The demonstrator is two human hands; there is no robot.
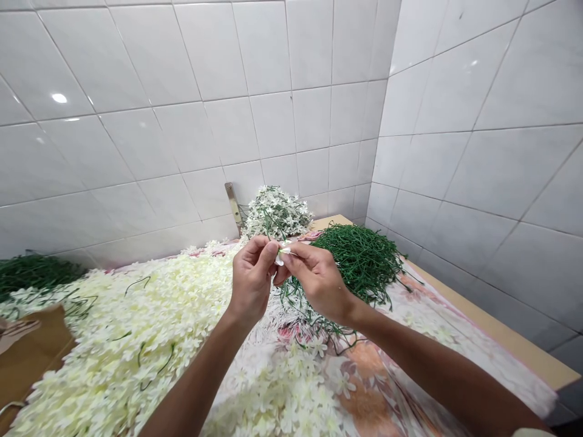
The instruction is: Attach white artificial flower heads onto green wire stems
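flower (279,259), white-petalled, sits between the two hands, right where their fingertips meet. left hand (252,276) pinches it between thumb and curled fingers; right hand (322,279) grips its other side, likewise pinched closed. green stems (359,258) heap just beside the right hand, pale blossoms (173,297) spread left.

Bright, cool, even light, source out of frame. Round white glare on back wall (218,133), upper left; fainter glint on side wall (492,145), upper right. Side wall greyer, darkening toward lower right corner. Pale blossoms (182,297) nearly washed out, lower left. Stem heap (359,258) dark inside, right of center. Small flower (280,258), mid-frame, lacks fine detail. Wide-angle stretch: tile lines slant toward edges.
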